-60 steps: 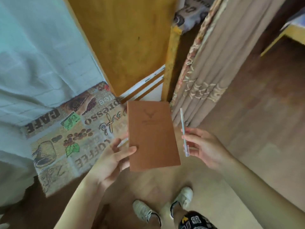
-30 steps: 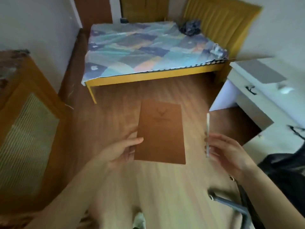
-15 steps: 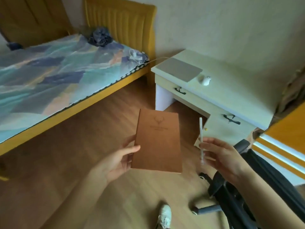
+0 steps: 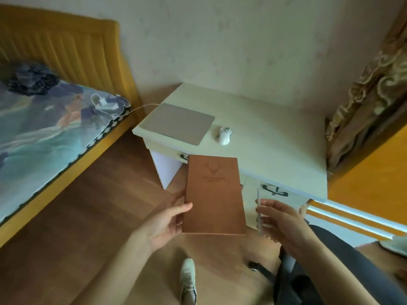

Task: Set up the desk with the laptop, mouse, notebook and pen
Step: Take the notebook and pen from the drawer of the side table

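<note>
Wooden flooring [image 4: 92, 216] fills the near ground, with the desk [image 4: 275, 137] as the reference landmark for all positions below.

Nearest the camera, short of the desk's front edge, both hands are raised and well apart. The left hand [image 4: 163, 223] is clamped on the lower left edge of the brown notebook [image 4: 213, 194], thumb on the cover and fingers behind it. The notebook is held flat toward the camera, upright, and its top edge overlaps the desk's front in the view. The right hand [image 4: 279, 216] is closed around a thin pale pen [image 4: 259, 208], held roughly vertical, just right of the notebook and in front of the desk drawers. A dark chair [image 4: 308, 271] stands below the right forearm, on the near side of the desk.

On the desk top, the closed grey laptop [image 4: 178, 123] lies at the left end, with a white cable running off toward the bed [image 4: 44, 133]. The white mouse [image 4: 224, 135] sits just right of the laptop.

Change: over the last two seconds the view has swung from a cabinet corner, across the bed, to the desk, which now sits closer and more central. The grips on notebook and pen are unchanged.

Assessment: laptop and mouse are already placed. The carry is nearly complete; the remaining step is probably to set notebook and pen on the bare right part of the desk top.
</note>
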